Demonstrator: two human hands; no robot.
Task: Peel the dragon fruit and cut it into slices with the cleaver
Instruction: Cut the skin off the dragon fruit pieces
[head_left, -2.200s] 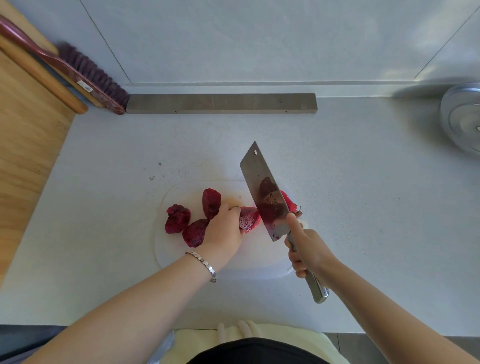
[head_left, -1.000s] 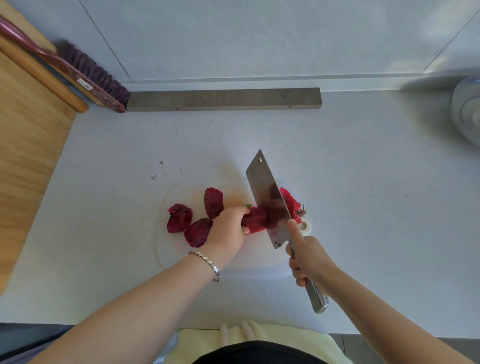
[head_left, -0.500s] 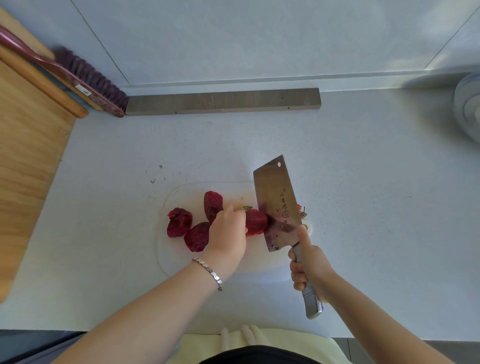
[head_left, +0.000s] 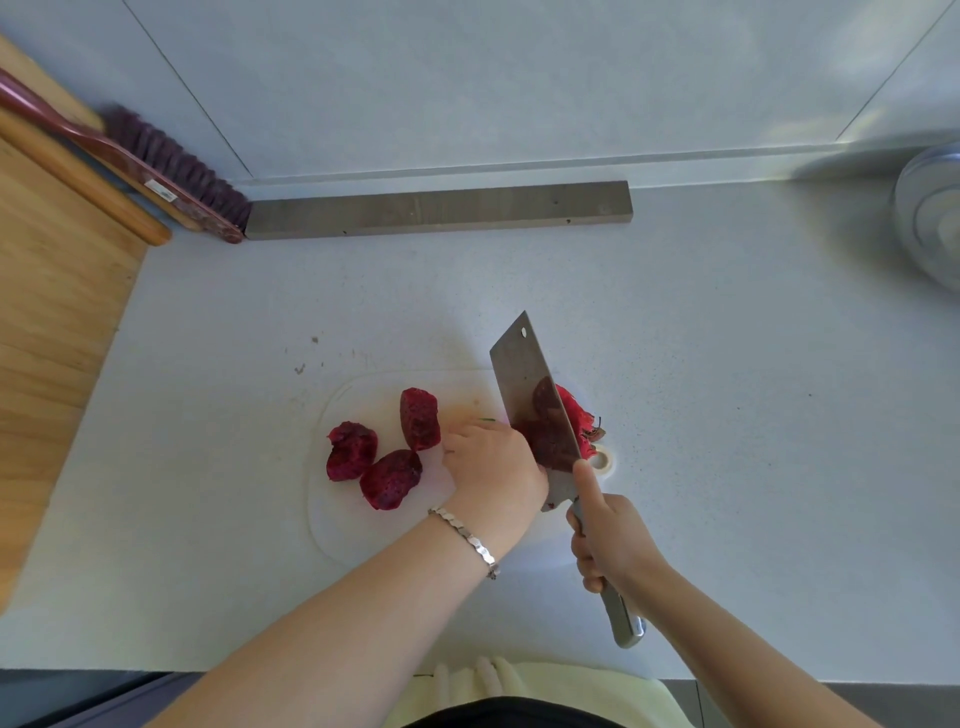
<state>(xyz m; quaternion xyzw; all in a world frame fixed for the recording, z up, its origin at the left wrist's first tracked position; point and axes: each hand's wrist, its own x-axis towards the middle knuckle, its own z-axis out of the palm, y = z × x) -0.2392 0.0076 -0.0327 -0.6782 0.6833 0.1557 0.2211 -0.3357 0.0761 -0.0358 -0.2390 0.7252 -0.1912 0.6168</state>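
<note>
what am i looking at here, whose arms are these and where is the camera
There is no machine here. These are a person's two bare arms, seen from one wide-angle camera worn on the head, looking forward and down, so the arms enter from the bottom of the picture.

On the pale counter lies a white cutting board. Three peeled, dark red pieces of dragon fruit sit on its left part. The left hand, with a bracelet at the wrist, presses down on another piece that is mostly hidden. The right hand has its grip around the handle of a cleaver, whose blade stands right beside the left hand. Pink peel lies behind the blade.

Further off are a wooden board, a brush, a grey bar and a metal bowl.
</note>
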